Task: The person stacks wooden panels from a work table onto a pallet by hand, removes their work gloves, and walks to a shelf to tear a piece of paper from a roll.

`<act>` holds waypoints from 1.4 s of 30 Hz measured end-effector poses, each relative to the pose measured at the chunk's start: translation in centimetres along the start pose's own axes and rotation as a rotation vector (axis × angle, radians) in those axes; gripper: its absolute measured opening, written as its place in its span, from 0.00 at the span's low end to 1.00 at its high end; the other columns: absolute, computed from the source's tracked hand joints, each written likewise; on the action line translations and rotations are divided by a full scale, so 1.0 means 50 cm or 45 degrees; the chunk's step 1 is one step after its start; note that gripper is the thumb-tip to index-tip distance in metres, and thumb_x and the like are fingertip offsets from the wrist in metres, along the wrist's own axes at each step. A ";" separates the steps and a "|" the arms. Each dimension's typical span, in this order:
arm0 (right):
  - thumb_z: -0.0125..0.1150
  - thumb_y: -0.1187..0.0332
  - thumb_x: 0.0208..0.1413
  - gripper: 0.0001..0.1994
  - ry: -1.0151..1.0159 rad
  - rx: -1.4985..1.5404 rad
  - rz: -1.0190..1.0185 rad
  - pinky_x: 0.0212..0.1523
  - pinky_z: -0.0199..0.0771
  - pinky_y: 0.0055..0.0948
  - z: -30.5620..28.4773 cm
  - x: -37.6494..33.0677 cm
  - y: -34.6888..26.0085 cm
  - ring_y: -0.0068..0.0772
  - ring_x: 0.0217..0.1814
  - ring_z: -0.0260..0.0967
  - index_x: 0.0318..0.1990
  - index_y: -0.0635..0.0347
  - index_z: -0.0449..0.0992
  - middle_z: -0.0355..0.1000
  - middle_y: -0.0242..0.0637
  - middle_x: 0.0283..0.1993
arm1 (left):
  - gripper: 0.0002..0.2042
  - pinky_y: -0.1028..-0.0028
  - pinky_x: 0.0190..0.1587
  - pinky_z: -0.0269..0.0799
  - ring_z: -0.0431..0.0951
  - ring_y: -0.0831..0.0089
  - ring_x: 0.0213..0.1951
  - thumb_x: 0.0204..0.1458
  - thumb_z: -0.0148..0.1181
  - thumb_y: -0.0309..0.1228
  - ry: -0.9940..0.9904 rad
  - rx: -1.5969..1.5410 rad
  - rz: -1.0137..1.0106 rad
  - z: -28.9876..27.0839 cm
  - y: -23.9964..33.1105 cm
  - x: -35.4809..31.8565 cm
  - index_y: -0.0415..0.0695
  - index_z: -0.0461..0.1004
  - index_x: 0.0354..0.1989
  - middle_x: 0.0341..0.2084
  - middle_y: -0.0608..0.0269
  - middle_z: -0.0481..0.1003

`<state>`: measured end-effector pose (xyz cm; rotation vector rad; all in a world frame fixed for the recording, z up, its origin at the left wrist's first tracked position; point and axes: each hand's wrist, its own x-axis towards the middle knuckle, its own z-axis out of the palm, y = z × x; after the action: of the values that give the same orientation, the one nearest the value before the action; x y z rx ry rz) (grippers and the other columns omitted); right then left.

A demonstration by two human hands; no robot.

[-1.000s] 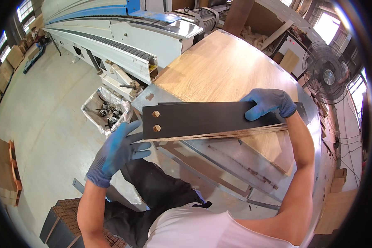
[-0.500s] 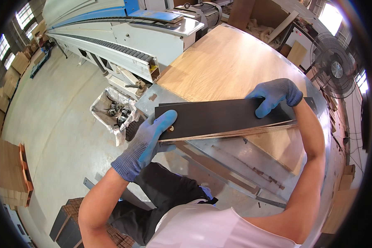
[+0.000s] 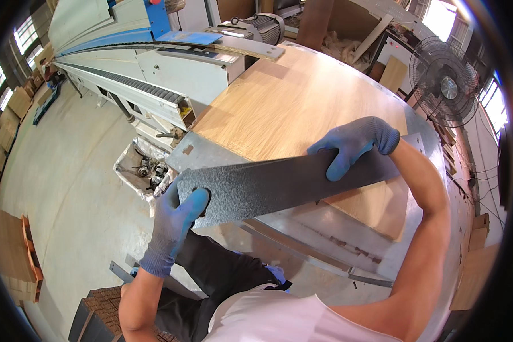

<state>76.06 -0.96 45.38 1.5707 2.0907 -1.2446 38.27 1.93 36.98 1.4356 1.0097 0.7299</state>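
Note:
My gloved left hand (image 3: 179, 214) grips the left end of some long black boards (image 3: 262, 185), its thumb pressed on the top face. Farther right, my gloved right hand (image 3: 353, 145) holds the same boards from their far edge, thumb on the face and the other fingers partly hidden. The boards are tilted so that the upper face shows, with a pale sheen toward the left end. How many are stacked is hidden now. They are held above a metal table (image 3: 211, 151) and a large wood-grain panel (image 3: 279, 102) lying on it.
A white and blue machine (image 3: 199, 77) stands beyond the table, a strip (image 3: 251, 47) jutting from it. A lined bin of metal parts (image 3: 145, 171) sits at the left. A fan (image 3: 447, 85) stands far right. Dark boards (image 3: 100, 310) are stacked on the floor near my legs.
Both hands have moved left and slightly nearer with the boards, and the boards have tilted, hiding their layered near edge. A strip now juts from the machine's end. My view has shifted right.

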 end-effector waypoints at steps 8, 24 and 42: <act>0.74 0.62 0.32 0.40 0.401 -0.157 -0.142 0.52 0.69 0.32 0.028 -0.039 -0.015 0.42 0.49 0.71 0.60 0.61 0.67 0.73 0.47 0.47 | 0.39 0.71 0.51 0.70 0.74 0.72 0.47 0.45 0.64 0.31 0.073 -0.101 0.421 0.049 -0.036 0.002 0.29 0.53 0.65 0.48 0.54 0.73; 0.76 0.58 0.30 0.44 1.170 -0.621 0.045 0.63 0.58 0.45 0.155 -0.009 -0.031 0.52 0.59 0.59 0.61 0.54 0.63 0.61 0.47 0.53 | 0.53 0.68 0.59 0.64 0.71 0.62 0.57 0.35 0.75 0.34 -0.170 0.402 0.716 -0.018 -0.100 0.132 0.34 0.46 0.68 0.55 0.46 0.69; 0.76 0.59 0.33 0.46 1.167 -0.623 -0.027 0.70 0.49 0.48 0.160 -0.018 -0.021 0.55 0.68 0.52 0.63 0.61 0.59 0.58 0.50 0.60 | 0.42 0.63 0.55 0.68 0.71 0.53 0.54 0.35 0.76 0.37 -0.048 0.471 0.682 0.049 -0.095 0.104 0.37 0.61 0.60 0.54 0.46 0.66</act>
<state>73.24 -7.56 41.62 2.0559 2.5967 0.1053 41.87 5.27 31.39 2.0764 0.7553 0.9232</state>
